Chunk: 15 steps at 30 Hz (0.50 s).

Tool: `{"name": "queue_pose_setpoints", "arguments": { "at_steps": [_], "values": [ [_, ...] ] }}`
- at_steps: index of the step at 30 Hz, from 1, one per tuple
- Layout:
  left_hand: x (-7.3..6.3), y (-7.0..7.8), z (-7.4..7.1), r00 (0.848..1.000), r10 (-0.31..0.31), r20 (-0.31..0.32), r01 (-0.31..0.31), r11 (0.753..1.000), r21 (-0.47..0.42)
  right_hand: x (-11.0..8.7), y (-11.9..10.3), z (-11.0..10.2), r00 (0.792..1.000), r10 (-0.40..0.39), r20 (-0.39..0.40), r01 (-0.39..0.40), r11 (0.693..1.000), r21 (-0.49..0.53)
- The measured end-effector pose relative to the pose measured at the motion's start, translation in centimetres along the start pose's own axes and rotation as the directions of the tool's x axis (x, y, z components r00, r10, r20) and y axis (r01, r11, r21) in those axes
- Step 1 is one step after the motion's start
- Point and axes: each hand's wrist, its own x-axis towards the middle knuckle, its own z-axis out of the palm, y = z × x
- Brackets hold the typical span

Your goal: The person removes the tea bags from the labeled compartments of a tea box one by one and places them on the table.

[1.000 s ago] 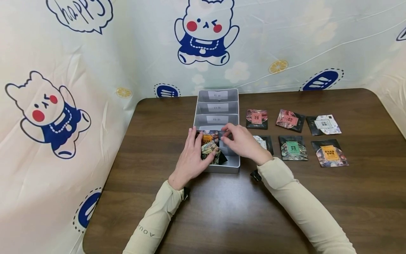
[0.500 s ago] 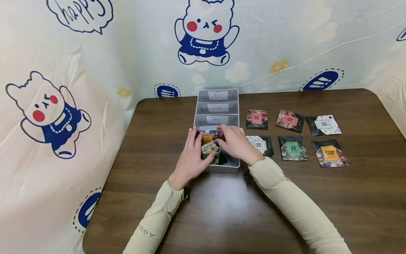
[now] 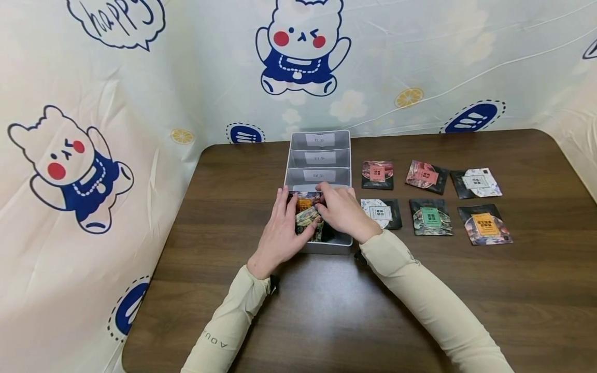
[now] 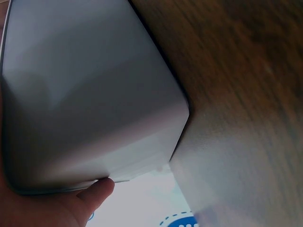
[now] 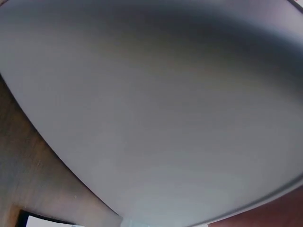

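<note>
A light grey divided box (image 3: 326,248) with paper labels inside stands on the table, its front section holding several tea sachets. One with an orange label (image 3: 305,203) lies behind a crumpled-looking green and yellow sachet (image 3: 306,217). My left hand (image 3: 277,233) lies along the box's left rim, fingers straight, thumb over the green and yellow sachet. My right hand (image 3: 345,210) reaches in from the right, thumb and index finger pinching the orange-labelled sachet's right edge; its other fingers are hidden. Both wrist views are filled mostly by the box's outer wall (image 4: 104,94).
Right of the box lie two pink-labelled sachets (image 3: 378,174), two white-labelled sachets (image 3: 380,213), a green-labelled sachet (image 3: 431,217) and an orange-labelled sachet (image 3: 485,225). The rear box compartments carry paper labels (image 3: 320,158). A printed curtain (image 3: 186,93) hangs behind the wooden table (image 3: 224,207).
My right hand has moved left over the box's front section, uncovering more of the white-labelled sachet beside the box. My left hand has stayed in place.
</note>
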Motion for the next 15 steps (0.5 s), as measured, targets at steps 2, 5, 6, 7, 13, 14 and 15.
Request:
{"name": "queue_pose_setpoints", "arguments": {
  "at_steps": [2,5,6,7,13,14,15],
  "values": [
    [-0.01,-0.02,0.01,1.0,0.001,-0.003,-0.001,1.0,0.001,-0.02,-0.05,0.06,1.0,-0.004,-0.008,0.004,1.0,-0.005],
    [-0.02,-0.01,-0.02,1.0,0.002,-0.002,-0.002,1.0,0.0,-0.03,-0.05,0.19,1.0,-0.012,-0.023,0.012,1.0,-0.01],
    [-0.02,0.0,-0.02,1.0,0.002,-0.001,-0.002,1.0,0.0,-0.01,-0.05,0.23,1.0,-0.013,-0.026,0.013,1.0,-0.006],
    [-0.01,0.01,-0.03,1.0,0.002,0.0,-0.002,1.0,-0.002,-0.01,-0.05,0.28,0.999,-0.016,-0.029,0.016,1.0,-0.003],
    [-0.01,0.06,-0.09,1.0,0.001,0.005,-0.001,1.0,-0.008,0.02,-0.06,0.52,0.999,-0.026,-0.042,0.026,1.0,0.006],
    [-0.01,0.06,-0.09,1.0,0.001,0.005,-0.001,1.0,-0.008,0.05,-0.04,0.57,0.999,-0.026,-0.044,0.026,1.0,0.006],
    [-0.01,0.06,-0.09,1.0,0.001,0.004,-0.001,1.0,-0.008,0.06,-0.02,0.62,0.999,-0.027,-0.047,0.028,1.0,0.005]
  ]
}}
